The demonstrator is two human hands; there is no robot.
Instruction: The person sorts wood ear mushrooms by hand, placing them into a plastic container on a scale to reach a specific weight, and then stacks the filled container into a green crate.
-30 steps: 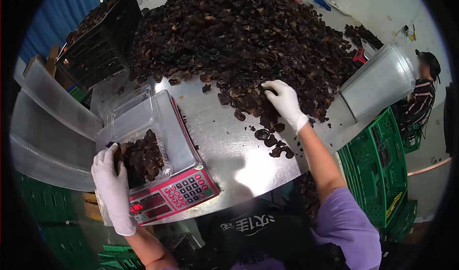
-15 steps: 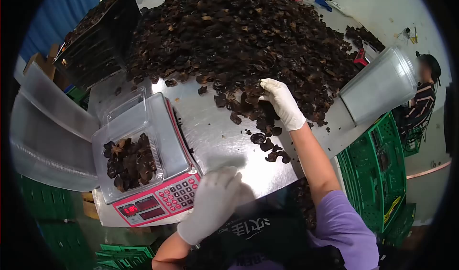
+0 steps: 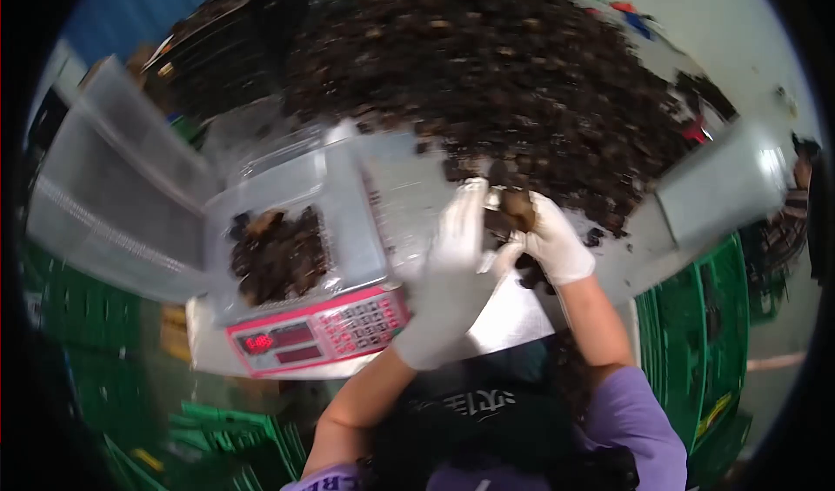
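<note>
My right hand [image 3: 557,239], in a white glove, is closed on a few dark brown mushroom pieces [image 3: 511,211]. Beside them is my left hand [image 3: 457,247], also gloved and blurred, its fingers stretched out at the left edge of the pieces. A large heap of dark mushrooms [image 3: 487,82] lies on the metal table beyond both hands. To the left, a clear plastic tray [image 3: 335,230] with mushroom pieces in it rests on a scale [image 3: 313,334] with a pink-red front panel and a lit red display.
Stacked clear containers [image 3: 122,187] stand at the left, and another stack [image 3: 722,187] lies tilted at the right. A black crate [image 3: 226,56] is at the back left. Green crates [image 3: 696,334] flank the table. A person [image 3: 787,221] sits at the far right.
My left hand has moved up and right from beside the scale to the mushroom pieces. My right hand has drawn back from the heap with pieces in it. The view has shifted.
</note>
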